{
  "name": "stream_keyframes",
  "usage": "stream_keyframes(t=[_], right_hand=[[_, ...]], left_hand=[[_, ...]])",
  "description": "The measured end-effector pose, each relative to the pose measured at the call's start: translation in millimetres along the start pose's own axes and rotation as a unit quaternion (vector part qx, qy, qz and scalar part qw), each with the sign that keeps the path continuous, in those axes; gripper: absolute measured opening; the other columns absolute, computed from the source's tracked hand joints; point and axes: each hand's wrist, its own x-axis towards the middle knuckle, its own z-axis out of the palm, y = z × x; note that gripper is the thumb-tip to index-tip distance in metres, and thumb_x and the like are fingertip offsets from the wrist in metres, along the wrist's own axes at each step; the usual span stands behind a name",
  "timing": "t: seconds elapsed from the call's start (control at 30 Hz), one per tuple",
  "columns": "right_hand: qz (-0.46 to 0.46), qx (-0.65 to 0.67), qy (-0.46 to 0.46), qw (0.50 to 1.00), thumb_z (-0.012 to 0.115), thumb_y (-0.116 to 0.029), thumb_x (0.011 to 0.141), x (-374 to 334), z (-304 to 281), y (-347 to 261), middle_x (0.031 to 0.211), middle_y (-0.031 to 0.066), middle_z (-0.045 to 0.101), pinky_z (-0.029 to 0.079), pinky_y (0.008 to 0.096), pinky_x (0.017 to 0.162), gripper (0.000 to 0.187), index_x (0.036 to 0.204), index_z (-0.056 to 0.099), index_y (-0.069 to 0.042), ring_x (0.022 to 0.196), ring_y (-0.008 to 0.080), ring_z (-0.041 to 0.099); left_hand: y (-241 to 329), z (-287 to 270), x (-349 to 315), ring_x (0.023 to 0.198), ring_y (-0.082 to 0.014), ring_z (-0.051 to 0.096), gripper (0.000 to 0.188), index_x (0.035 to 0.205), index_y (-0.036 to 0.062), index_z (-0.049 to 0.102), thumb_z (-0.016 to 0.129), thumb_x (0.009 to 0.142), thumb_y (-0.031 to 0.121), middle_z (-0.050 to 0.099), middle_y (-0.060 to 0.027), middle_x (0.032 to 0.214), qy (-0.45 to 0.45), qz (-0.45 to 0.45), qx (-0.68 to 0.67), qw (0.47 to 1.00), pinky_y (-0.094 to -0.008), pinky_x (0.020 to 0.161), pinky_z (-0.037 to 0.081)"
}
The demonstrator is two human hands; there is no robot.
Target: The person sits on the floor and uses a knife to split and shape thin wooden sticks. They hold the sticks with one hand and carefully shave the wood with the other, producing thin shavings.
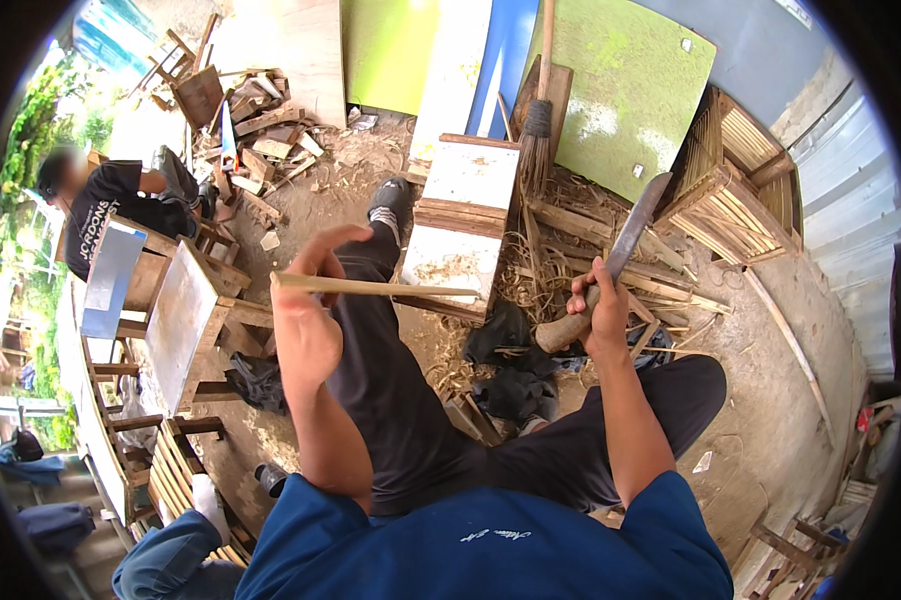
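My left hand (311, 325) is raised in front of my left leg and holds a thin pale bamboo strip (396, 287). The strip lies nearly level and points right, over the low white-topped bench. My fingers are partly hidden behind the hand and strip. On the right, my right hand (607, 318) is wrapped round the thick wooden handle of a machete (639, 228). Its blade slants up and away to the right, and the handle's butt end points down-left. Blade and strip are well apart.
Between my legs stands a low bench (458, 180) with a worn white top. Shavings (531, 268) and wood offcuts litter the ground beyond it. A broom (537, 120) leans by a green board (611, 85). Slatted bamboo frames (736, 210) stand right; a seated person (121, 205) is left.
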Motion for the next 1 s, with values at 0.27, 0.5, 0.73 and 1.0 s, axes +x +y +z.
stream_keyframes(t=[0.27,0.5,0.73,1.0], right_hand=[[0.017,-0.017,-0.006,1.000,0.069,-0.034,0.100,-1.6,4.3,2.7,0.076,0.0123,0.063,0.050,0.0333,0.052,0.034,0.089,0.051,-0.007,0.053,0.0158,0.056],[0.033,-0.038,-0.019,0.999,0.069,-0.034,0.100,-2.5,4.0,13.0,0.076,0.0139,0.064,0.050,0.0326,0.051,0.035,0.089,0.052,-0.006,0.052,0.0165,0.056],[0.038,-0.079,-0.039,0.995,0.064,-0.034,0.103,-4.2,5.1,21.2,0.074,0.0141,0.064,0.050,0.0327,0.050,0.036,0.087,0.055,-0.003,0.052,0.0168,0.057],[0.060,-0.155,-0.183,0.969,0.047,-0.052,0.108,-16.7,7.6,46.6,0.067,0.0082,0.059,0.050,0.0294,0.048,0.054,0.091,0.058,-0.003,0.050,0.0132,0.056]], left_hand=[[-8.3,45.3,0.2,0.061,-0.0192,0.049,0.096,0.090,0.0013,0.060,0.022,0.090,0.089,0.048,-0.0073,0.070,0.207,0.139,-0.425,0.870,-0.0317,0.052,0.042],[7.6,61.5,3.5,0.039,-0.0118,0.032,0.070,0.062,0.0117,0.047,0.023,0.111,0.055,0.038,-0.0011,0.052,0.225,0.143,-0.416,0.869,-0.0258,0.037,0.024],[6.6,69.9,12.8,0.039,-0.0117,0.028,0.070,0.062,0.0119,0.044,0.020,0.110,0.057,0.035,-0.0013,0.052,0.253,0.134,-0.433,0.855,-0.0251,0.037,0.023],[-1.3,76.1,11.8,0.038,-0.0101,0.030,0.080,0.060,0.0117,0.042,0.023,0.096,0.080,0.034,-0.0004,0.051,0.232,0.177,-0.436,0.851,-0.0239,0.037,0.022]])
